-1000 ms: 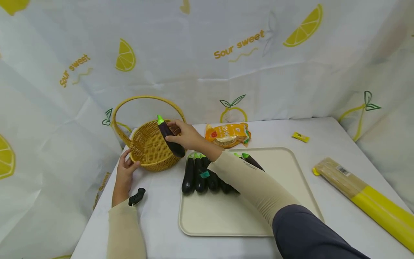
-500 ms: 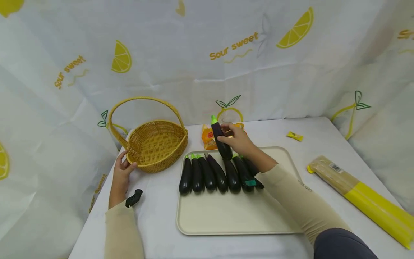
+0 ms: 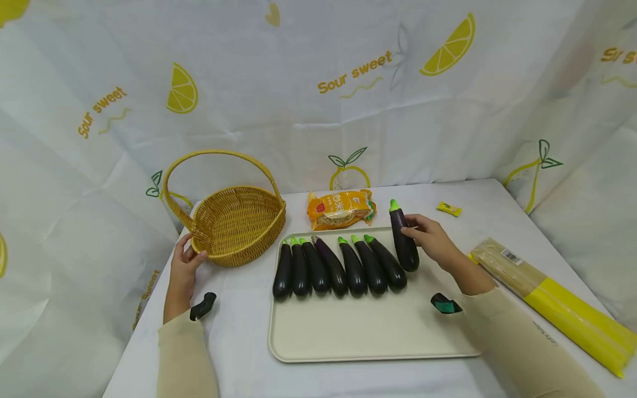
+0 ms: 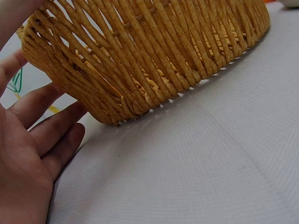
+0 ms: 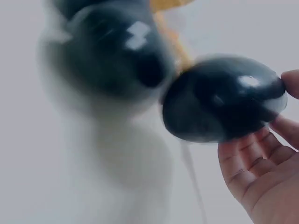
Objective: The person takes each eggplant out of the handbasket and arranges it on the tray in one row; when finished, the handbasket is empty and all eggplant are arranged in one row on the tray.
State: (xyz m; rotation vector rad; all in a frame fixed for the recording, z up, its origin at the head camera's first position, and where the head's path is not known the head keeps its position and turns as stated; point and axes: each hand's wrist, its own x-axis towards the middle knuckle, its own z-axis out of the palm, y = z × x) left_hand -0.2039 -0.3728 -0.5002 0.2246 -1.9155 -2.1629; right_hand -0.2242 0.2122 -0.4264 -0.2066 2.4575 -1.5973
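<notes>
My right hand (image 3: 434, 243) pinches a dark purple eggplant (image 3: 404, 243) with a bright green stem, just right of the row on the tray. Its rounded end (image 5: 224, 100) is large in the right wrist view, thumb on one side and fingers on the other. Several more eggplants (image 3: 354, 271) lie side by side on the cream tray (image 3: 368, 337), stems toward the back. At the left, my left hand (image 3: 183, 271) holds the near left side of a wicker basket (image 3: 239, 254) with a tall hoop handle. In the left wrist view, fingers (image 4: 56, 126) lie against the basket's woven wall.
Behind the tray lies an orange food packet (image 3: 340, 209). A small yellow sachet (image 3: 449, 208) sits at the back right. Along the right side rests a long yellow and clear package (image 3: 552, 301). A lemon-print cloth (image 3: 278, 127) hangs behind the white table.
My right hand has carried the eggplant from in front of the basket rightward across the tray, to the right end of the row. The left hand stays at the basket.
</notes>
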